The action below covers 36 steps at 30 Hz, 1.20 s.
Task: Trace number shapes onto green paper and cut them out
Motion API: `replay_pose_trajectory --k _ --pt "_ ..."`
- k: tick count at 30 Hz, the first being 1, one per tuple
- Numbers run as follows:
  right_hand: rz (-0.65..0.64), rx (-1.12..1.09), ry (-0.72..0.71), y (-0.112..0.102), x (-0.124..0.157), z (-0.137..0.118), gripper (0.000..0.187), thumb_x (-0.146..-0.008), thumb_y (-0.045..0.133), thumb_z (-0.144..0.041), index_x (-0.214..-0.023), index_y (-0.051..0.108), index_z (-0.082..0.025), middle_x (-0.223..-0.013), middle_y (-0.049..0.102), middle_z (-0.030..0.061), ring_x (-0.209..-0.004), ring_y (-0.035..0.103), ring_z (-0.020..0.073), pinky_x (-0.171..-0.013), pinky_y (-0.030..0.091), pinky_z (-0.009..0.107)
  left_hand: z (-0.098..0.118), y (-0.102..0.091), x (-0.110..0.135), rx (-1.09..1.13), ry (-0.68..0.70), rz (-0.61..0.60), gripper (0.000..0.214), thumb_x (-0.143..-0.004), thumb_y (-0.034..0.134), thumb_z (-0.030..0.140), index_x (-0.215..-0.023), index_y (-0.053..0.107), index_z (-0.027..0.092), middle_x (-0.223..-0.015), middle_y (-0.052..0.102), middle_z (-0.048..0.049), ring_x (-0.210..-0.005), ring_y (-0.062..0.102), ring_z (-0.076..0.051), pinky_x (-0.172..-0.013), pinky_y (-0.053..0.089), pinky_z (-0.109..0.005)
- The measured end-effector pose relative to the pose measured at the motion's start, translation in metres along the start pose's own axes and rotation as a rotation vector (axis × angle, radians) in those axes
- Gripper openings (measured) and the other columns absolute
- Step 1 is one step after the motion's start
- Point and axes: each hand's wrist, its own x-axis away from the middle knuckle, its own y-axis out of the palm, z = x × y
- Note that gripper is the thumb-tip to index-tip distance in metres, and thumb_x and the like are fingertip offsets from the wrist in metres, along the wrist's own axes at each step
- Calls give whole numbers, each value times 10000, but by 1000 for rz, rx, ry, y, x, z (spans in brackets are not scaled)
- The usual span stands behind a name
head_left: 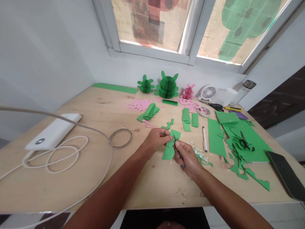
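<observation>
My left hand [158,140] pinches the left edge of a folded green paper piece [168,152] with a curved outline drawn on it. In my right hand [187,156] are small dark scissors [174,138], mostly hidden by the fingers, with the blade tip over the paper's upper part. The paper is held just above the wooden table. A wavy green paper cutout [168,124] lies just beyond my left hand. Close to my right hand are tiny white and green paper bits [200,155] and a white pen [204,139].
Folded green strips [149,112], pink scraps [139,105] and a tape roll [203,111] lie farther back. Paper figures [167,86] and a small fan [208,92] stand along the wall. Green sheets [252,136] and a phone [284,173] are right; a power bank [53,132] with cables is left.
</observation>
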Motion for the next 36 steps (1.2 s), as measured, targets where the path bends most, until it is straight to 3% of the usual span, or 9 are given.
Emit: replay_pose_trajectory --k 36 --pt "13 4 -6 1 1 1 506 -707 718 -631 -624 523 -172 -432 387 -96 -347 230 21 -346 115 186 1 2 -1 35 -5 27 222 -605 713 332 -614 579 155 -560 588 30 -532 513 -94 -556 425 -226"
